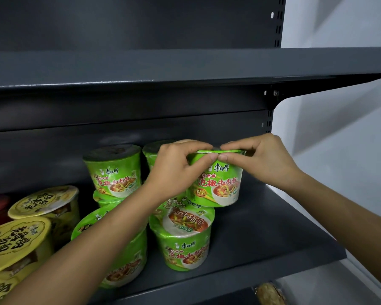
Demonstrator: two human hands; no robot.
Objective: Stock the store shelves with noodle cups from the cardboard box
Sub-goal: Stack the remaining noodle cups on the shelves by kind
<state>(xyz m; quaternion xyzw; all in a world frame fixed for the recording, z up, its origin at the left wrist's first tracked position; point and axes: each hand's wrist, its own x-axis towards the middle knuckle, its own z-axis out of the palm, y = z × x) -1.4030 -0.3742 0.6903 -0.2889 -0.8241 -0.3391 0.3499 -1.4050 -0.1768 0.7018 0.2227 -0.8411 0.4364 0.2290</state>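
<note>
The left hand (176,170) and right hand (257,161) each pinch the top rim of a green noodle cup (220,186), fingers (205,159) curled over its lid edge. Just below that cup, a second green cup (185,245) stands on the dark shelf (273,227). More green cups (113,170) crowd its left, with yellow-lidded cups (42,201) farther left. The upper shelf (185,69) hangs above it.

A dark grey metal shelving unit (141,67) against a plain pale grey wall (339,23)
Its slotted upright (282,25) stands at the wall's edge.
</note>
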